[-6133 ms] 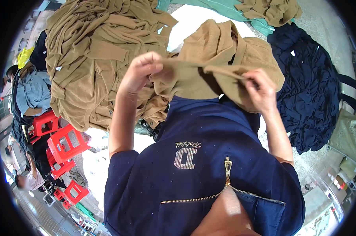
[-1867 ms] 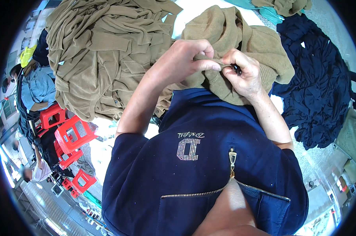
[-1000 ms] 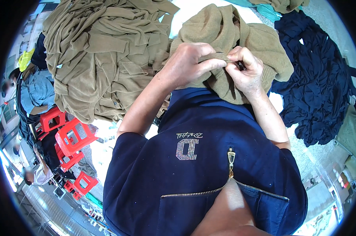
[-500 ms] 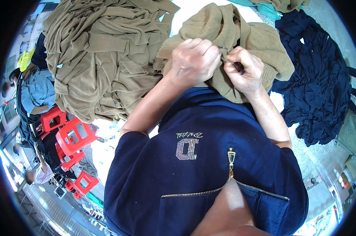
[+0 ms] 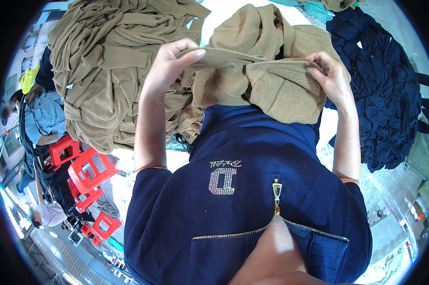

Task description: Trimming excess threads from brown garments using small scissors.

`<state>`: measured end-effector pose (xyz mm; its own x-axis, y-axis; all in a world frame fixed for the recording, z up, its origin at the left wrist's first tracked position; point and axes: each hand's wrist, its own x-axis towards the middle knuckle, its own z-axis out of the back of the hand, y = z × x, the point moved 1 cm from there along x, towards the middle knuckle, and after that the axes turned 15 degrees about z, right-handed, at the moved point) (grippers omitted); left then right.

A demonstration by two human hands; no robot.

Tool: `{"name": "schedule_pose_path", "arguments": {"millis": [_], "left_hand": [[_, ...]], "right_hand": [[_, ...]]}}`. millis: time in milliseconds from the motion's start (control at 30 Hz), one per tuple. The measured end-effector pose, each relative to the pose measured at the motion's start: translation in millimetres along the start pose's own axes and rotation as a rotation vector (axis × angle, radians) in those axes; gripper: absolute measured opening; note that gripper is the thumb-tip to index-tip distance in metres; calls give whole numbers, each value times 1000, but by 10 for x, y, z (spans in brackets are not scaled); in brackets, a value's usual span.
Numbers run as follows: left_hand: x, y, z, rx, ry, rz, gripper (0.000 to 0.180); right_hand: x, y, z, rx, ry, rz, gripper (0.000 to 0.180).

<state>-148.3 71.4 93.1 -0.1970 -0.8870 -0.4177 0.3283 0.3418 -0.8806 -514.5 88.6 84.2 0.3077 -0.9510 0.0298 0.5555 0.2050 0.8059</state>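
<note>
A brown knitted garment [image 5: 285,90] lies bunched in front of my body on the white table. Its ribbed edge is drawn out sideways between my two hands. My left hand [image 5: 174,61] pinches one end of that edge between thumb and fingers, close to the big brown pile. At the other end, my right hand [image 5: 331,76] grips the ribbing with thumb and fingertips. The middle of the edge stands raised above the folds, and the rest of the garment sags below and behind it.
A tall heap of brown knitwear [image 5: 115,71] spreads on the left. Dark navy garments [image 5: 376,90] are piled on the right. Red plastic stools [image 5: 91,168] stand on the floor at left, where other people [image 5: 51,213] are also in view. Teal fabric [image 5: 319,10] shows at the far edge.
My hands were close together at the garment's middle. They have moved apart, left and right, and the ribbed edge is now stretched out between them.
</note>
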Motion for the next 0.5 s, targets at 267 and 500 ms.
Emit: {"name": "schedule_pose_path", "arguments": {"millis": [267, 500], "left_hand": [[-179, -565, -546, -571, 257, 238, 17], [-261, -628, -879, -280, -8, 49, 22]], "right_hand": [[85, 731, -146, -112, -302, 947, 29], [60, 878, -577, -18, -353, 798, 25]]}}
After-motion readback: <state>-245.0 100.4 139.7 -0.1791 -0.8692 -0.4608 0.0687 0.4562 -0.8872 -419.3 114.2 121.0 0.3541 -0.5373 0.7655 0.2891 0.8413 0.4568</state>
